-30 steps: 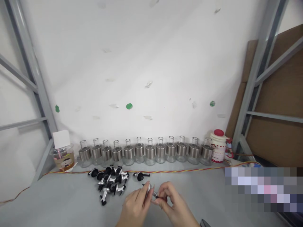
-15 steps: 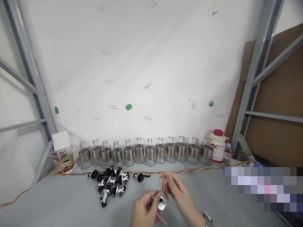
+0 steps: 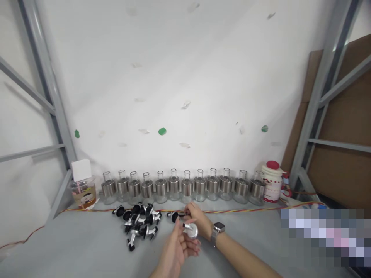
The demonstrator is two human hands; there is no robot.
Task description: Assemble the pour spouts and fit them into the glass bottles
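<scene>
Compared with half a second ago, my right hand (image 3: 199, 220) has left its place beside the left and reaches forward, so the watch (image 3: 218, 231) on that wrist now shows fully. My left hand (image 3: 177, 247) has turned its palm more upward. The bottles (image 3: 187, 187) and the pile of stoppers (image 3: 139, 222) stay where they were.

The held stopper (image 3: 192, 231) sits in front of my left palm, above the grey table (image 3: 95, 247); its round silver cap faces the camera, with a short arm ending in a dark tip toward my thumb. A loose stopper (image 3: 174, 217), black with a silver rim, lies just beyond, right of the pile.

My left grip is loose, thumb and fingers partly curled about the held stopper. My right fingers are bent at the loose stopper's far end; I cannot tell whether they have closed on it.
</scene>
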